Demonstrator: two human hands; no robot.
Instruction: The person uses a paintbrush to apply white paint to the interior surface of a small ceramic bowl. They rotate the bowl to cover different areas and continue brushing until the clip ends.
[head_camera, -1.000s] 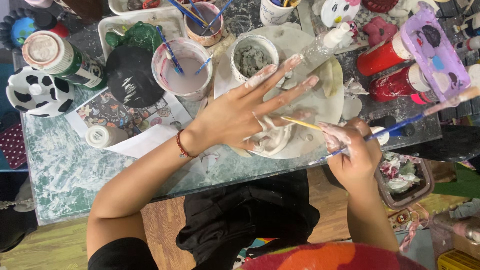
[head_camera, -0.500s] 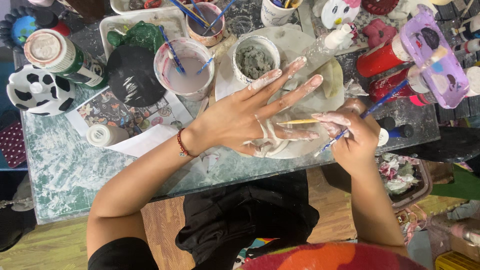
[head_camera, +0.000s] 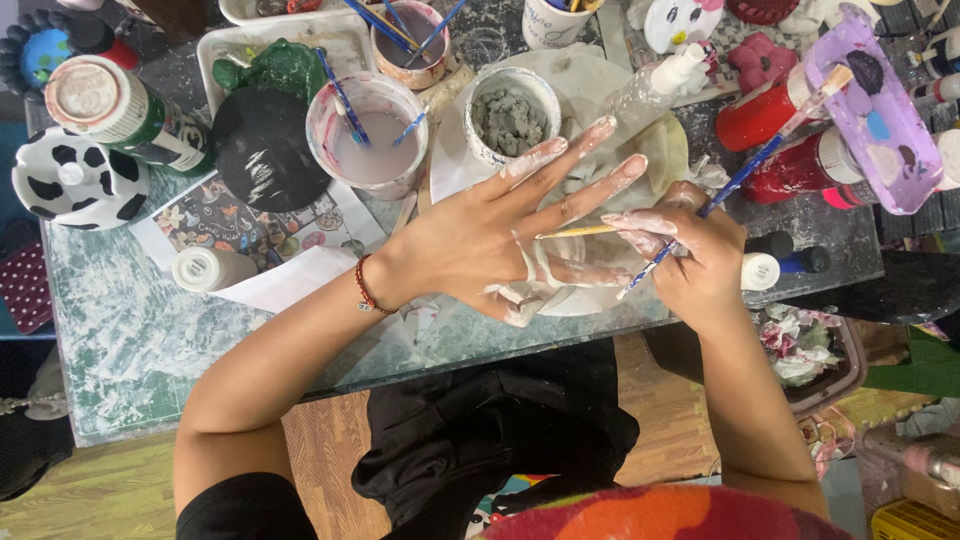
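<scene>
Head view, left hand: the left hand (head_camera: 490, 235) lies flat, back up, fingers spread wide and holding nothing; the fingertips point to about 2 o'clock and are smeared with pale paint.
Head view, why flat: spreading it this way seems meant to offer the skin as a steady place to paint on.
Head view, right hand: the right hand (head_camera: 690, 260), at 3 o'clock from the left, has its grip closed on two brushes at once.
Head view, thin brush: the yellow-handled brush (head_camera: 575, 232) points to 9 o'clock, its tip touching the left hand near the base of the fingers.
Head view, spare brush: the blue-handled brush (head_camera: 745, 170) runs up to 1 o'clock, tucked in the same grip, probably parked there to be handy.
Head view, beneath the hands: a white plate (head_camera: 600, 90) on the marbled green surface (head_camera: 120, 340).
Head view, at 12 o'clock: a cup of grey paste (head_camera: 510, 120).
Head view, at 11 o'clock: a cup of pinkish water (head_camera: 368, 135) with brushes in it.
Head view, at 2 o'clock: a purple palette (head_camera: 880, 120) and red paint bottles (head_camera: 755, 115).
</scene>
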